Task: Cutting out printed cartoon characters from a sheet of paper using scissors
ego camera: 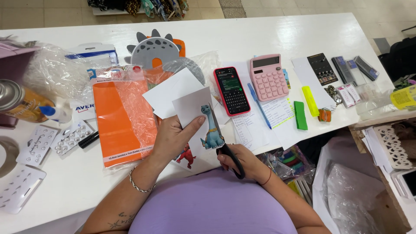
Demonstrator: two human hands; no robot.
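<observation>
Left hand (173, 134) pinches dinosaur sticker sheet (203, 125) upright; right hand (242, 162) grips black scissors (227, 149), blades pointing up along the blue dinosaur's right edge.

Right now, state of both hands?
Left hand: closed on the white sheet with the blue dinosaur picture.
Right hand: closed on black-handled scissors, cutting that sheet.

Left hand (173, 136) pinches, right hand (242, 161) grips closed.
</observation>
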